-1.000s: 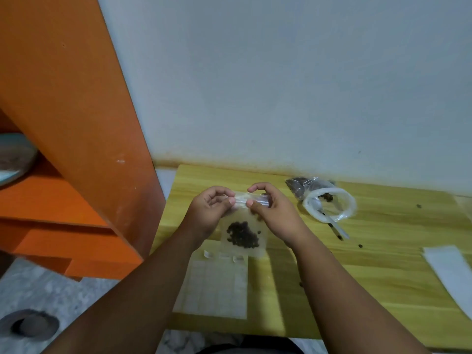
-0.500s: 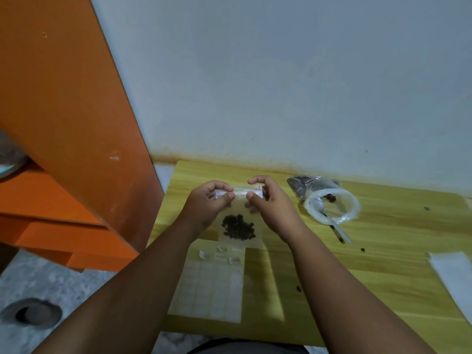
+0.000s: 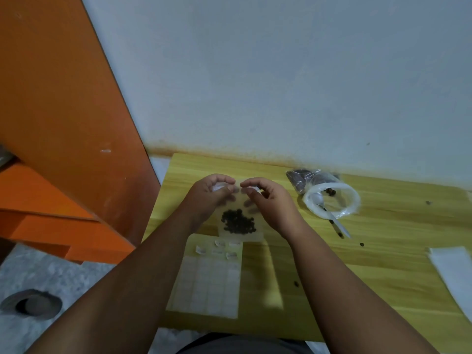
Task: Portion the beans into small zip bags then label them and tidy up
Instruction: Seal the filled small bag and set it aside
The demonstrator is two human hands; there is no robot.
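A small clear zip bag (image 3: 240, 226) holding a clump of dark beans hangs upright just above the wooden table (image 3: 383, 251). My left hand (image 3: 209, 198) pinches its top edge on the left, and my right hand (image 3: 268, 203) pinches the top edge on the right, fingertips almost meeting. A white sheet of small labels (image 3: 209, 284) lies flat below the bag, with a few peeled stickers at its upper end. To the right lies the big clear bag of beans (image 3: 311, 180) with its mouth rolled open and a white plastic spoon (image 3: 332, 221) sticking out of it.
An orange cabinet (image 3: 63, 111) stands close on the left. A grey wall (image 3: 281, 72) backs the table. White paper or bags (image 3: 454, 272) lie at the right edge. A few loose beans (image 3: 361, 244) are scattered on the tabletop. A dark round thing (image 3: 33, 304) sits on the floor.
My hands have slid closer together along the bag's top edge. The view has shifted slightly; the bag stays in the same place over the table.
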